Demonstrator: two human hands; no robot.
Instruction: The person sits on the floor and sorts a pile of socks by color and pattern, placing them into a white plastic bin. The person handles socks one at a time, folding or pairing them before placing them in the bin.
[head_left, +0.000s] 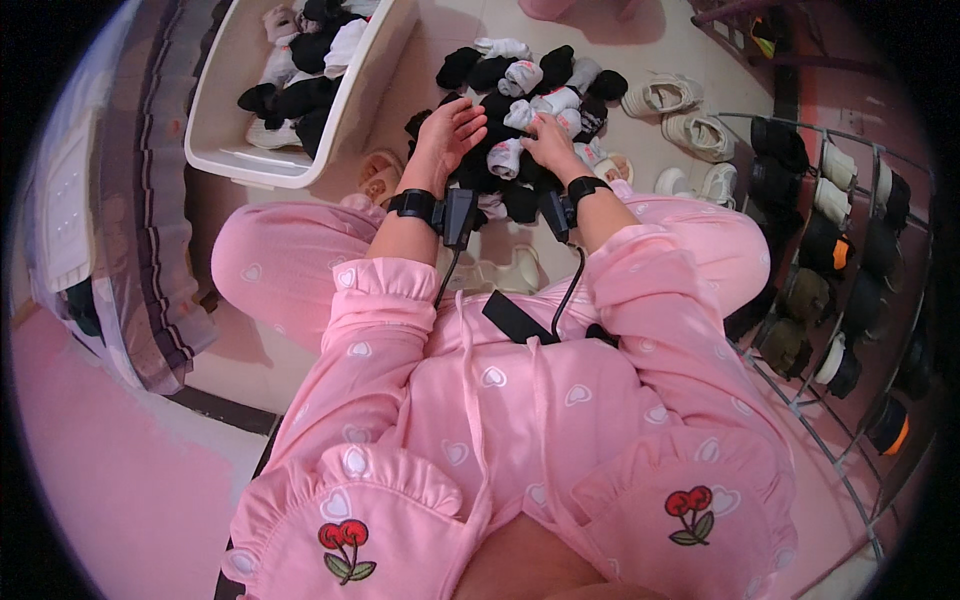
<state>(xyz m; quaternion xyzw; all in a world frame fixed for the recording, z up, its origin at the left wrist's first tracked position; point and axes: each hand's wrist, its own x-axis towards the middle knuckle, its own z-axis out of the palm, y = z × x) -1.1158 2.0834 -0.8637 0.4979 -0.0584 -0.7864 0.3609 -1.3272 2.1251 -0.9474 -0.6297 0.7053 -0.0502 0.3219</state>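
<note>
From the head view I see both hands down on a pile of socks (520,110) heaped on the pale floor (440,50) in front of the knees. The left hand (450,130) lies flat on the near-left edge of the heap, fingers (470,108) loosely spread and stretched forward over black socks, gripping nothing that I can make out. The right hand (545,140) sits just beside it on the middle of the heap, fingers curled down among the rolled white socks (545,103); the tips touch them, but I cannot tell whether they actually pinch one (the knuckles hide the pads). The socks lie directly under and ahead of both sets of fingers, black and white ones mixed.

Each wrist carries a black strap with a small box and a cable running back to the lap. A white basket (300,165) with more black and white socks stands to the left of the pile. Pale sandals (680,110) lie to its right, and a wire shoe rack (850,250) stands at the far right.
</note>
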